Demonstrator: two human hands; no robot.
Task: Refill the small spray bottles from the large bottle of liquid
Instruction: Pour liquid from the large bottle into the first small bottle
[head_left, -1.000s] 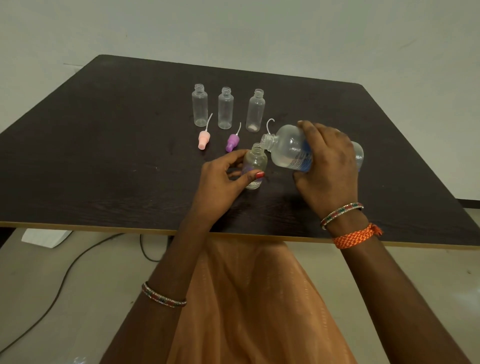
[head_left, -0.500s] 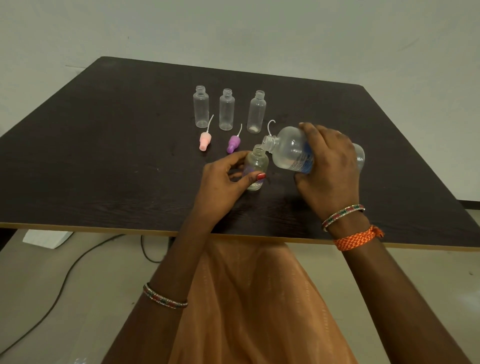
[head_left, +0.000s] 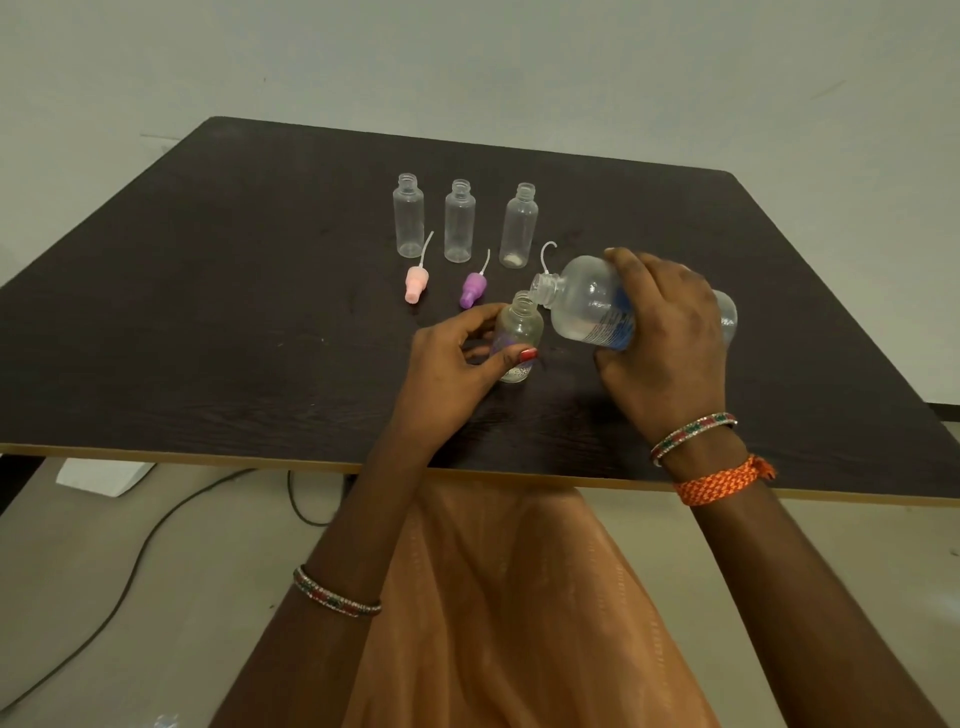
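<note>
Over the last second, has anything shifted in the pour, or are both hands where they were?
Almost nothing has visibly changed. The right hand still grips the tilted large bottle, its mouth at the neck of the small bottle that the left hand keeps holding upright on the table. No grip was taken or released. The three empty bottles and the pink and purple spray caps stayed put.

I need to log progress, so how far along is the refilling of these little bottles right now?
Early on. Done: all small bottles are uncapped, with the pink spray cap and purple spray cap lying on the table. In hand: the left hand steadies one small bottle while the right hand tips the large bottle toward its mouth. Left: the three clear bottles behind look empty, then recapping.
</note>
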